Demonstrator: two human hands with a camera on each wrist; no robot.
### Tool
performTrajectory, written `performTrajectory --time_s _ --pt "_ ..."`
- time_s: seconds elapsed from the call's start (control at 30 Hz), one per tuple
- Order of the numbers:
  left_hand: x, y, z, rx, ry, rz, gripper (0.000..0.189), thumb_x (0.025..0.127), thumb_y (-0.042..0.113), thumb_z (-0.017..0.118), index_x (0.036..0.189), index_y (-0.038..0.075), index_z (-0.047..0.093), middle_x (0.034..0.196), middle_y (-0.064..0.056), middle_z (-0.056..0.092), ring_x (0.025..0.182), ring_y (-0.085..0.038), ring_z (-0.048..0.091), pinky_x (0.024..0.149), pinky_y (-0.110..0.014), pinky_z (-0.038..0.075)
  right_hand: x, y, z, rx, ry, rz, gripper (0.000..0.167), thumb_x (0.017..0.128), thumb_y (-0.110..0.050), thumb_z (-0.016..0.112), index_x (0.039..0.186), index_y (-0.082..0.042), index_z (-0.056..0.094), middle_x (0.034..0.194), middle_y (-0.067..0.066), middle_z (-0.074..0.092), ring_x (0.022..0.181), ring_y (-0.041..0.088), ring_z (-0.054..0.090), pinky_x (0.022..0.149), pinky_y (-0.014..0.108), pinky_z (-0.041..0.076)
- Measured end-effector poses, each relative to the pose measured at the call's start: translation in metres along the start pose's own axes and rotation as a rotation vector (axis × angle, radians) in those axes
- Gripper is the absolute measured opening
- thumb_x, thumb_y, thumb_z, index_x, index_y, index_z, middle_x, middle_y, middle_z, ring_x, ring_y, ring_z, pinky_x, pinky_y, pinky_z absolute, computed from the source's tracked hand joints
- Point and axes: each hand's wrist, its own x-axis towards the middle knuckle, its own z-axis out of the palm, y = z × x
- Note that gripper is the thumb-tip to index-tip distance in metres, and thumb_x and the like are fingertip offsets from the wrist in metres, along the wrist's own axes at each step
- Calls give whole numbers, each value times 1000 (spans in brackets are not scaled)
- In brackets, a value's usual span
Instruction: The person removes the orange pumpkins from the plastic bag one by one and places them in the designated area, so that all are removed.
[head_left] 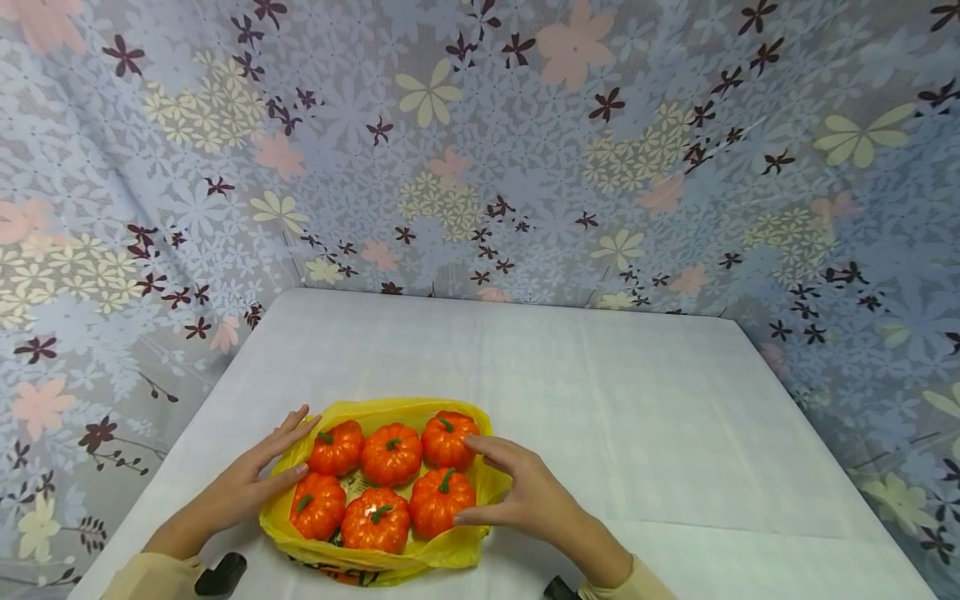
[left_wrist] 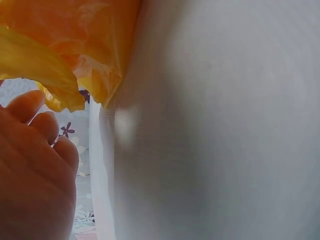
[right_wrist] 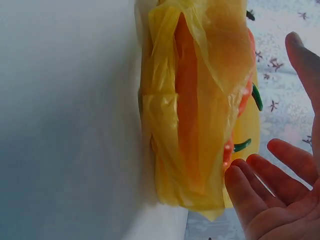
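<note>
Several small orange pumpkins (head_left: 392, 454) with green stems sit in a yellow plastic bag (head_left: 277, 517), whose mouth is spread wide on the table. My left hand (head_left: 258, 475) is at the bag's left side, fingers extended along the rim and thumb beside the left pumpkins. In the left wrist view, that hand's fingers (left_wrist: 46, 127) lie near a loose flap of the bag (left_wrist: 40, 62). On the other side, my right hand (head_left: 536, 492) has thumb and fingers spread at the right-hand pumpkins. The right wrist view shows its fingers (right_wrist: 277, 175) loosely bent beside the bag's edge (right_wrist: 162, 125).
A white-covered table (head_left: 637, 417) extends behind and to the right of the bag. Floral fabric (head_left: 480, 150) hangs behind the table and along both sides. Black wrist devices (head_left: 221, 575) show at the sleeves.
</note>
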Motion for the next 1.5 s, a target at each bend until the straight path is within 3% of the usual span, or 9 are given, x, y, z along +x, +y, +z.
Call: performTrajectory --time_s 0.5,0.9,1.23,1.5 --pt "0 -4 -2 -13 -9 -12 58 99 24 63 153 15 45 165 -18 21 147 -53 10 102 -83 12 6 -1 16 -233 1 -2 79 72 -56 86 133 -10 64 133 -1 63 124 21 57 104 44 48" --pt "0 -4 -1 -18 -17 -31 58 99 25 62 153 14 45 165 -18 20 148 -52 9 102 -83 11 6 1 24 -226 -40 -3 76 72 -53 87 129 -9 65 130 1 65 122 20 59 103 39 49" --pt "0 -2 -2 -36 -29 -45 59 99 26 62 154 15 44 165 -17 18 148 -51 7 103 -83 9 6 1 26 -245 -75 44 78 70 -54 88 129 -8 66 129 4 64 122 21 59 102 38 50" --pt "0 -5 -2 -26 -30 -45 58 99 26 62 154 16 45 165 -17 19 148 -51 8 103 -82 10 6 2 27 -227 -70 16 76 71 -52 88 128 -7 67 128 3 65 120 20 59 101 36 50"
